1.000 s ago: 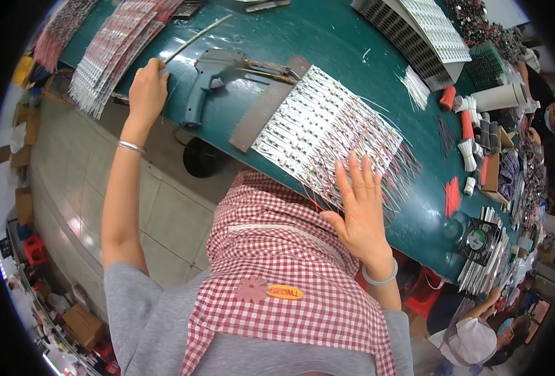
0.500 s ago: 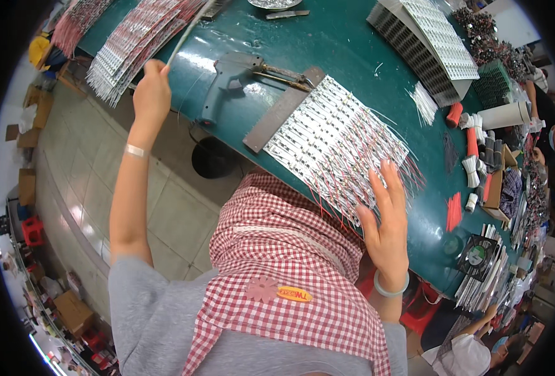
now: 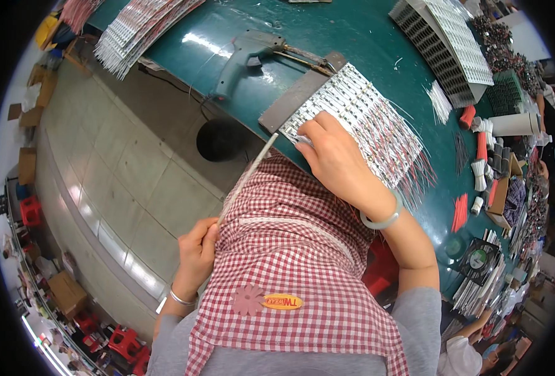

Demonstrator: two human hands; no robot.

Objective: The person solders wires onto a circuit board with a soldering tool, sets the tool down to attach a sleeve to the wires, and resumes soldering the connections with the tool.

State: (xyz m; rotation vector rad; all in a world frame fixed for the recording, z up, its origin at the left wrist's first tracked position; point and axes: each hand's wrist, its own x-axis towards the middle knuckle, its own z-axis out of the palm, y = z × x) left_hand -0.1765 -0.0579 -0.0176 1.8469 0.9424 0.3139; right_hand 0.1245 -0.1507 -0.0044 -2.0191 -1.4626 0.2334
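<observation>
My left hand is pulled in against my red checked apron and grips the near end of a long thin white strip, which slants up toward the table's edge. My right hand rests on the near corner of a flat batch of white strips with red and grey wire tails, fingers curled over the closest strip. That batch lies against a grey metal bar on the green table.
A grey glue gun lies just behind the bar. More strip bundles sit at far left, stacked strip trays at far right. Red and white wire bundles and a white roll crowd the right edge. A black stool stands below.
My left hand came back from the far strip pile to my chest, bringing one strip. My right hand slid from the batch's right side to its near left corner.
</observation>
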